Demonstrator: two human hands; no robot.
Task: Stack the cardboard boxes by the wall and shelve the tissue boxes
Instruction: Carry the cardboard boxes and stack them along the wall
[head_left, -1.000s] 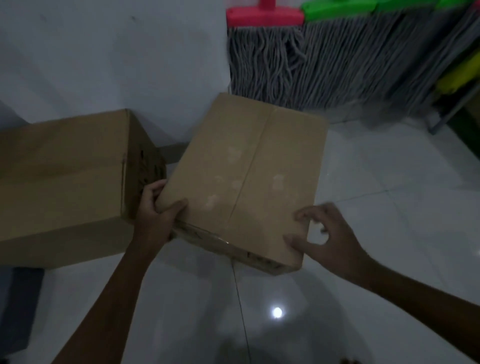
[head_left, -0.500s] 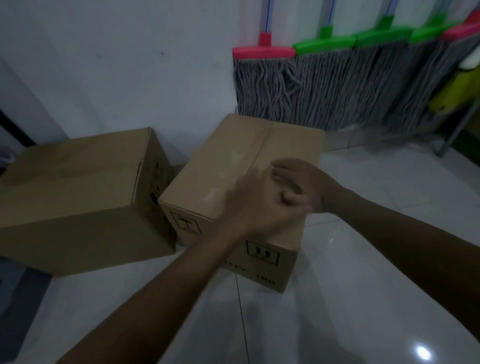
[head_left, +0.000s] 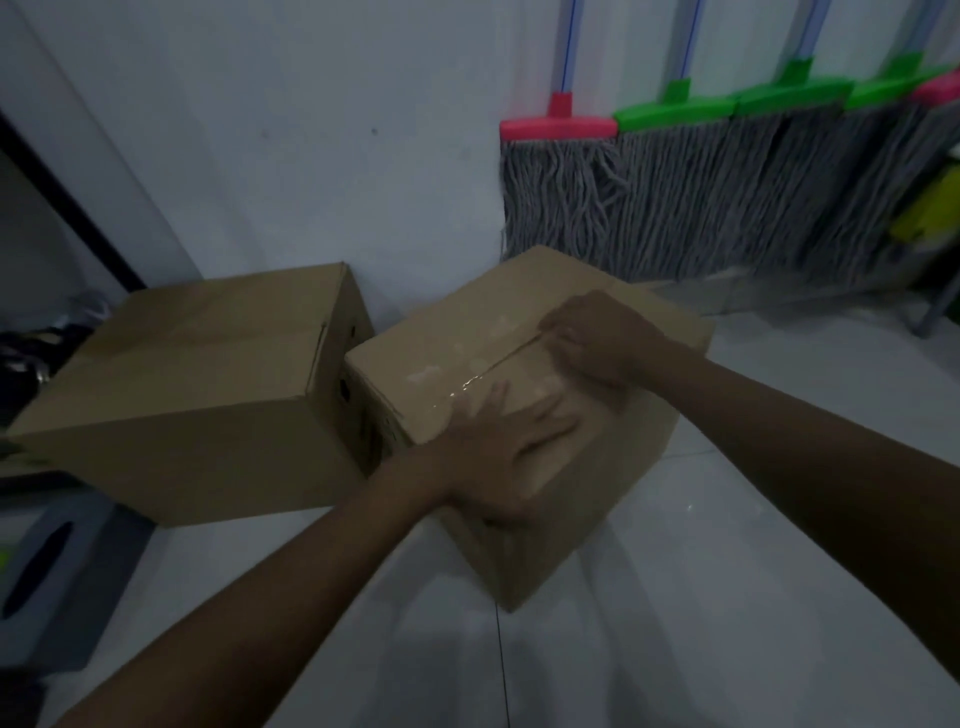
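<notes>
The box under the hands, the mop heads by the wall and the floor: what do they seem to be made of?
The box looks like plain brown matte cardboard, with glossy clear tape glinting along its top seam. The mop heads seem to be grey yarn strands, likely cotton, hanging from shiny pink and green plastic clamps. The floor looks like glazed white tile: it mirrors light and shows a thin joint line.

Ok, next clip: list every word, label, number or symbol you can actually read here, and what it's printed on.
None can be read.
Larger cardboard box: dark marks on its end face, too dim and blurred to make out.
Smaller cardboard box: shiny tape along the top seam, no legible print; the left hand lies flat on top and the right hand picks at the seam.
Mops: no lettering visible.
</notes>
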